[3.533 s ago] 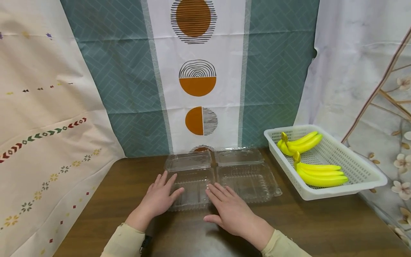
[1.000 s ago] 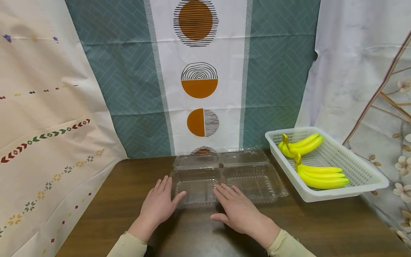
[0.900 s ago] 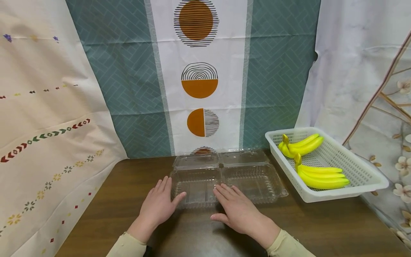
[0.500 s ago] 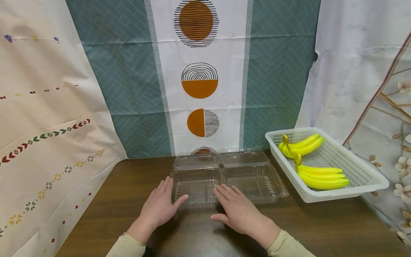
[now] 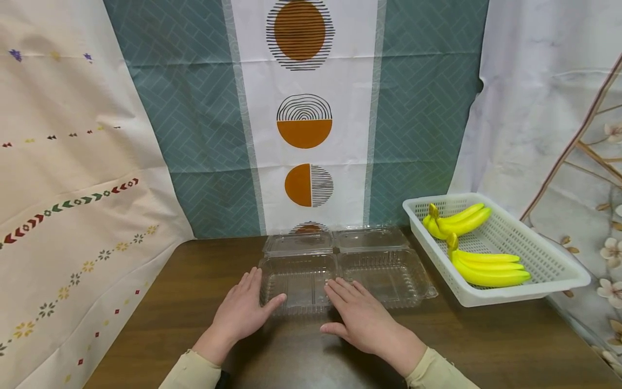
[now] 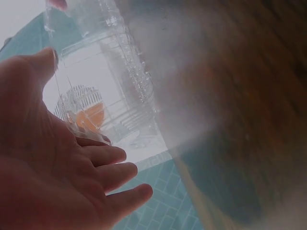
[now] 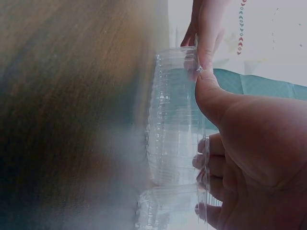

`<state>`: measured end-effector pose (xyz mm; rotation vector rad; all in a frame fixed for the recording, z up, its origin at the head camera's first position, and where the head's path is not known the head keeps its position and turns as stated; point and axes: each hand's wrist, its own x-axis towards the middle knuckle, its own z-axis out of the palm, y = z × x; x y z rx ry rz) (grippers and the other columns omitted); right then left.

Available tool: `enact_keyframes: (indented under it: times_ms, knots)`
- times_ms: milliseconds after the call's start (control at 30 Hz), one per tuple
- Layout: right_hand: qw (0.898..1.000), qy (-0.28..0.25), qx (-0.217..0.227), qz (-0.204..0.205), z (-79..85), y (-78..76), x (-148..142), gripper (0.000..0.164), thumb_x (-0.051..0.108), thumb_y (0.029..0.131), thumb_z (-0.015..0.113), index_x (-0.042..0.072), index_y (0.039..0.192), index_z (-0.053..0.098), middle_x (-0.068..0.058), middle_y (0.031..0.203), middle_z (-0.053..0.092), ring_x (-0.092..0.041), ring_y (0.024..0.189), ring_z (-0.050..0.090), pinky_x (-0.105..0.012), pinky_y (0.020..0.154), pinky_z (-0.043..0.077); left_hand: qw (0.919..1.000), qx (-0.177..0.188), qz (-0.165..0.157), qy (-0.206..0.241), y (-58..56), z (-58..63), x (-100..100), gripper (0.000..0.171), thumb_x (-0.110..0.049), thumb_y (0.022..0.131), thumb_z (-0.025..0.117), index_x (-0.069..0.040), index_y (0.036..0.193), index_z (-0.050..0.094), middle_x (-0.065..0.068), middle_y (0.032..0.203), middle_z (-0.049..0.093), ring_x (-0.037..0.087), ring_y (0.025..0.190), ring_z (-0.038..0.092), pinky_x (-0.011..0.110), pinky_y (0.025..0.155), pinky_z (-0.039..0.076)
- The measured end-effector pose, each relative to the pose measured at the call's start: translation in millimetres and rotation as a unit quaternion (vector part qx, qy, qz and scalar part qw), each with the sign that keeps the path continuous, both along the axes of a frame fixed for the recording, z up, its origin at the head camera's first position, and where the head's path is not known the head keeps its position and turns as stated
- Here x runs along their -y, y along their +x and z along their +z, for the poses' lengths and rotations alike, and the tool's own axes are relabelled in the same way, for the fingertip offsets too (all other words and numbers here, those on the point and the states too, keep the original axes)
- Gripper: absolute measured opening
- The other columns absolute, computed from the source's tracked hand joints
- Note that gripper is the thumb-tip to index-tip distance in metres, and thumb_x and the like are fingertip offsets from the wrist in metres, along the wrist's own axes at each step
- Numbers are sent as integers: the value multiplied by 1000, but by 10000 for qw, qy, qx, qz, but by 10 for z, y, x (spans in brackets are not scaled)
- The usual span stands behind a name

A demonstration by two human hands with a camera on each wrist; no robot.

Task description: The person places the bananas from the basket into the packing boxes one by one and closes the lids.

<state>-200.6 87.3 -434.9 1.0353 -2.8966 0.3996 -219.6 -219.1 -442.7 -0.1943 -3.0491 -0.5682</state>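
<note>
Two clear plastic clamshell boxes, the left one (image 5: 296, 281) and the right one (image 5: 376, 273), lie side by side on the brown table with their lids folded back toward the curtain. My left hand (image 5: 243, 310) is against the left box's left side, its fingers nearly straight and its thumb out over the front corner. My right hand (image 5: 362, 321) reaches with extended fingers over the front, where the two boxes meet. In the left wrist view the left palm (image 6: 62, 163) faces the box wall. The right wrist view shows the right fingers (image 7: 217, 167) over the rim.
A white perforated basket (image 5: 559, 265) stands at the table's right, holding two bunches of yellow bananas, one behind (image 5: 459, 220) and one in front (image 5: 488, 268). A teal and white patterned curtain (image 5: 194, 119) hangs at the table's back edge, with pale cloths on both sides.
Since the oldest frame, the boxes have shifted slightly right and sit closer together. The left hand has moved from over the left box's corner to its side. Little differs in the last second.
</note>
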Motion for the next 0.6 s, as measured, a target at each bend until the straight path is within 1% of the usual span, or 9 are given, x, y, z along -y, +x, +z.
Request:
enact_keyframes:
  times_ms: [400, 600]
  knots:
    - [9999, -40, -68, 91, 34, -44, -12, 80, 53, 108, 67, 1, 166, 47, -15, 172, 45, -36, 162, 37, -61, 130, 27, 10000, -50, 48, 5, 4, 13, 6, 109, -70, 103, 65, 12, 168, 32, 30, 175, 31, 50, 162, 28, 69, 127, 26]
    - [9994, -177, -282, 92, 41, -44, -46, 78, 53, 109, 67, 1, 165, 49, -16, 171, 47, -36, 162, 37, -61, 130, 28, 10000, -32, 52, 57, 8, 11, -5, 109, -70, 103, 64, 11, 168, 32, 29, 175, 31, 49, 163, 27, 69, 127, 26]
